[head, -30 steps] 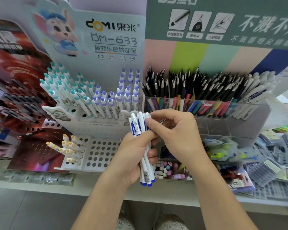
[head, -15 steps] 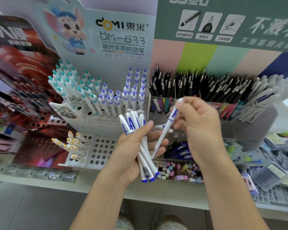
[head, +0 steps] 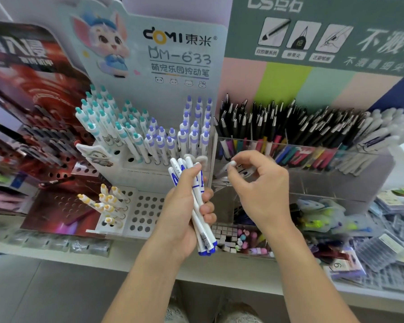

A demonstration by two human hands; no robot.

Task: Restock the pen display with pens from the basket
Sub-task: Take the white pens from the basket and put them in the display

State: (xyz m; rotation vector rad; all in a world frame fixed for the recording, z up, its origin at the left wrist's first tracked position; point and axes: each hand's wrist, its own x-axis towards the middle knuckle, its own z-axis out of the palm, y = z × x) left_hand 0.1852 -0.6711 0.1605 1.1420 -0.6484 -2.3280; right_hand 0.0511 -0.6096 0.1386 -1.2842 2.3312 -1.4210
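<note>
While my left hand (head: 184,213) stayed wrapped round a bundle of white pens (head: 197,206) with blue print and blue tips, fingers curled tight about the barrels, the bundle stood nearly upright in front of the shelf's front edge (head: 126,259), blue tips down and white ends fanned out just below the white tiered display (head: 149,169). My right hand (head: 261,185) hovered just beside it, to the right, thumb and forefinger pinched on the white end of a single pen (head: 231,164) — its barrel ran back under the curled fingers, mostly hidden and blurred, so I could not tell how it lay. That pen sat against the front wall of the clear acrylic bin (head: 313,183), which held black pens (head: 266,122) crowded along its back and white ones (head: 378,134) toward its right end. On the tiered display, teal-capped pens (head: 107,122) filled the left rows and purple-capped pens (head: 191,131) the right, with several holes open in the front row. Lower, at the display's left corner, a few yellow-capped pens (head: 107,201) leaned in a perforated tray (head: 145,215) — most of its holes bare. A small box of erasers (head: 238,238) rested on the shelf beneath my right wrist. I saw no basket.
</note>
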